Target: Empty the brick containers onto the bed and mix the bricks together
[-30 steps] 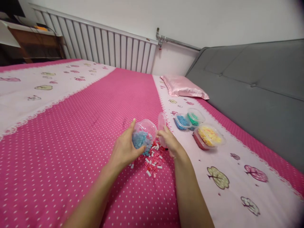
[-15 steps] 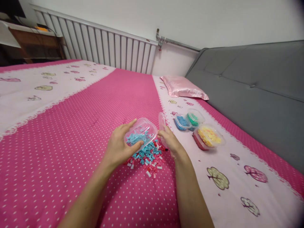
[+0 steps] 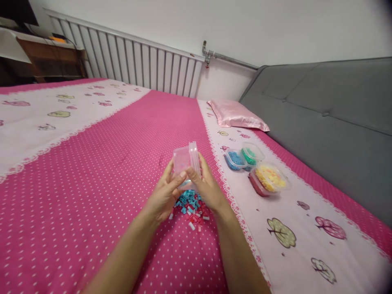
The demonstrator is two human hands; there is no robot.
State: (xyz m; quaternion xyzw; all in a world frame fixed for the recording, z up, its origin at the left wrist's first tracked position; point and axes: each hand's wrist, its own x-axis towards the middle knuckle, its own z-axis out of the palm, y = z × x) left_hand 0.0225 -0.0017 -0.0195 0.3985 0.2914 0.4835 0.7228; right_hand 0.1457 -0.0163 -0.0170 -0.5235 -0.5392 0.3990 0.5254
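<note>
Both my hands hold a small clear plastic container (image 3: 183, 159) upright above the bed, with its clear lid (image 3: 194, 157) pressed against its right side. My left hand (image 3: 164, 192) grips the container from the left, fingers wrapped around it. My right hand (image 3: 206, 185) holds the lid side, thumb across the front. The container looks nearly empty. Below my hands lies a pile of small blue, red and white pieces (image 3: 190, 206) on the pink dotted bedspread (image 3: 122, 163).
Closed clear tubs stand to the right on the pale strip: blue pieces (image 3: 235, 158), green pieces (image 3: 251, 154), and yellow pieces stacked on a red tub (image 3: 269, 177). A pink pillow (image 3: 236, 115) lies beyond. A grey headboard (image 3: 330, 122) runs along the right, a radiator (image 3: 137, 65) at the back.
The blue pieces poured out of the container onto the pile. My left hand turned the emptied container upright, and my right hand brought the lid against it.
</note>
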